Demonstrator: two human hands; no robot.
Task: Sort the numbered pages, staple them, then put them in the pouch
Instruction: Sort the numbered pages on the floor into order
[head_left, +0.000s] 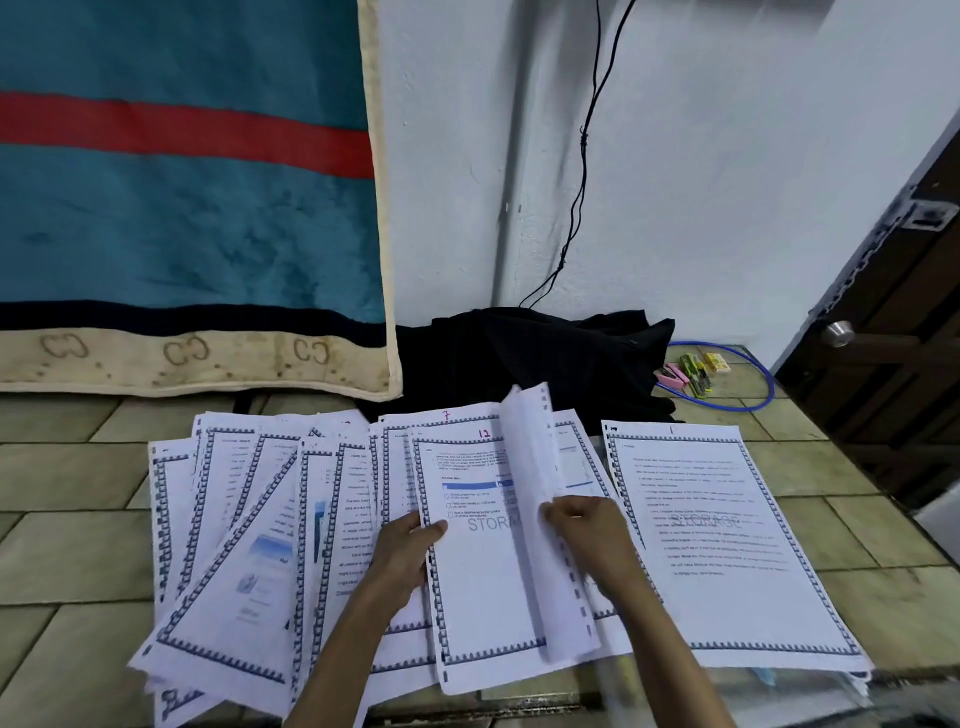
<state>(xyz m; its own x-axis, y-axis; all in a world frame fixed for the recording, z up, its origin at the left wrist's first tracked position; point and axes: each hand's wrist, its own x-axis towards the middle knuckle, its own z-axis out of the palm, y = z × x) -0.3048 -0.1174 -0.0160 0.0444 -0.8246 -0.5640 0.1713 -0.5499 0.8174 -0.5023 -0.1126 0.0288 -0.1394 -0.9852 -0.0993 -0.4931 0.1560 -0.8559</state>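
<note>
Pinching a lifted sheet (530, 499) in my right hand (589, 527), I stand its long axis running away from me. Page 1 (727, 530) lies just right; my left hand (410, 545) grips page 12 (478, 561) by its edge.

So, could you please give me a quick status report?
Left hand holds page 12; right hand lifts a sheet. Page 1 set aside. Stapler untouched.

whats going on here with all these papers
A person is sorting numbered pages on a tiled surface. The left hand holds the edge of the page marked 12, while the right hand pinches a lifted sheet turned up on edge. The page marked 1 lies apart on the right; the rest are fanned out on the left. The staplers sit untouched at the back.
</note>
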